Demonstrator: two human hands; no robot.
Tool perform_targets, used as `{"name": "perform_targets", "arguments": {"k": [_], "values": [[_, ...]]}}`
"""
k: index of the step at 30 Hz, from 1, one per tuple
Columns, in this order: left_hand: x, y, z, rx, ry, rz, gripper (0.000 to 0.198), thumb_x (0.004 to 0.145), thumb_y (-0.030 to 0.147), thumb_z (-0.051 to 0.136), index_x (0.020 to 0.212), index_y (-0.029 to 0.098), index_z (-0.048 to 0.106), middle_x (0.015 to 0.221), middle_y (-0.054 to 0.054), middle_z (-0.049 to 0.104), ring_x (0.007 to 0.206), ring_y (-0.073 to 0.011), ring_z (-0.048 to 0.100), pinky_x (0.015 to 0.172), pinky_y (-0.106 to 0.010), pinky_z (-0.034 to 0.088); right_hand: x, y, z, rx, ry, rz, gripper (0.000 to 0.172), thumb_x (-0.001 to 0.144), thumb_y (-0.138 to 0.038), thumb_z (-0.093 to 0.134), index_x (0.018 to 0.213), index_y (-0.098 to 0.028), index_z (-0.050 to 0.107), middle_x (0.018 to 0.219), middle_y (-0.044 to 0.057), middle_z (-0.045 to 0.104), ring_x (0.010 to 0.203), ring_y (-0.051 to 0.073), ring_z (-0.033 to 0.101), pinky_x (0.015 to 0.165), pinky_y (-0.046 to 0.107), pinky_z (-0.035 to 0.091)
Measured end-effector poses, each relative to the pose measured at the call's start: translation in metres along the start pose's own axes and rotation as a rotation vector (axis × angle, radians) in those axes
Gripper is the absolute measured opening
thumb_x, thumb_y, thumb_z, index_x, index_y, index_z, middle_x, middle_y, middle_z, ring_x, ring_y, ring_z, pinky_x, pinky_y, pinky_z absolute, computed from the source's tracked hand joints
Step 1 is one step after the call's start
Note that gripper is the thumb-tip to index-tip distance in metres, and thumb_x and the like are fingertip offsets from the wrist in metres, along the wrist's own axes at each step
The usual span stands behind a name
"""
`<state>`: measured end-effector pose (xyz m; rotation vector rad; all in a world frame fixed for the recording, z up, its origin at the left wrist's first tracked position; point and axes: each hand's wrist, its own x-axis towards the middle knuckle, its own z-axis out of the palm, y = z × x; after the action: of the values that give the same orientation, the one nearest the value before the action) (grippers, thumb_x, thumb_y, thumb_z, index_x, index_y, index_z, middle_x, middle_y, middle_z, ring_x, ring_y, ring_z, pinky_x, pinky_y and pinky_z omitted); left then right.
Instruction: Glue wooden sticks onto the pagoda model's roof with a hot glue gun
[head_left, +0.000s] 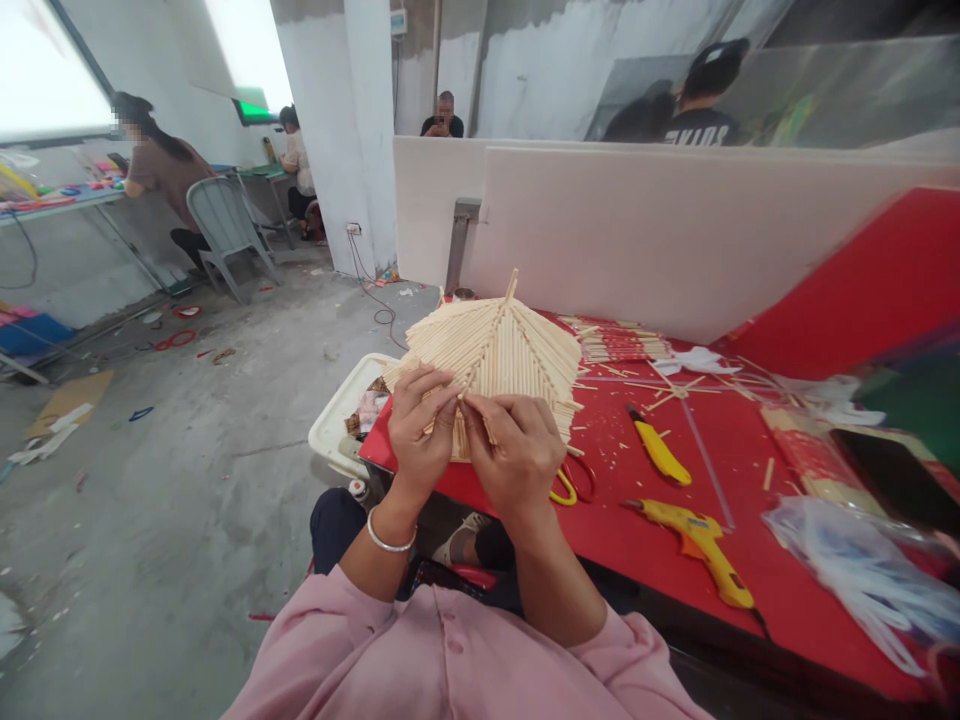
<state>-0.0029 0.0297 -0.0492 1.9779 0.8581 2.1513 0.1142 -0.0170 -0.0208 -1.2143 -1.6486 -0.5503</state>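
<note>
Left hand: clasped on the near-left edge of the stick panel; fingers curled and pressed together over the top face, thumb hidden beneath, seemingly as the steadying grip.
Right hand: closed on the near edge just beside the left hand; fingers bent inward, tips meeting the left hand's at the panel's middle rib, apparently pinching one stick there, though too small to tell for sure.
Stick panel: flat fan of pale wooden sticks slanting off a central rib, held in the air above the bench's near-left corner, far end tilted up and away; probably angled that way to bring the near edge under the eyes and within reach of both thumbs.
Bench: red top, strewn with loose sticks and splinters.
Scissors: yellow handles, lying just beyond the right hand, likely kept there for a quick grab.
Utility knife: yellow, flat on the bench to the right of the panel, apart from both hands.
Glue gun: yellow and orange, lying on its side near the front edge, nozzle pointing left toward the hands.
Spare sticks: rows laid behind the panel, against the white board.
Plastic bags: crumpled at the bench's right end, well apart from the hands.
White tray: below the bench's left corner, holding scraps.
Bracelet: silver, on the left wrist.
Background: several people seated at other tables, a grey chair on a littered concrete floor.
</note>
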Motion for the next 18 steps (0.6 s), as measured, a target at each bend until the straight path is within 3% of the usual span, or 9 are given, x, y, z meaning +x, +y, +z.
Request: {"name": "perform_targets", "arguments": {"k": [18], "values": [[0.0004, -0.0001, 0.0005, -0.017, 0.008, 0.004, 0.014, 0.097, 0.016, 0.064, 0.103, 0.022, 0.073, 0.108, -0.004, 0.073, 0.113, -0.0191, 0.066, 0.103, -0.046, 0.056, 0.0007, -0.0005, -0.0007, -0.009, 0.005, -0.005, 0.011, 0.093, -0.020, 0.068, 0.102, -0.021, 0.074, 0.081, 0.004, 0.069, 0.077, 0.016, 0.059, 0.072, 0.030, 0.045]]}}
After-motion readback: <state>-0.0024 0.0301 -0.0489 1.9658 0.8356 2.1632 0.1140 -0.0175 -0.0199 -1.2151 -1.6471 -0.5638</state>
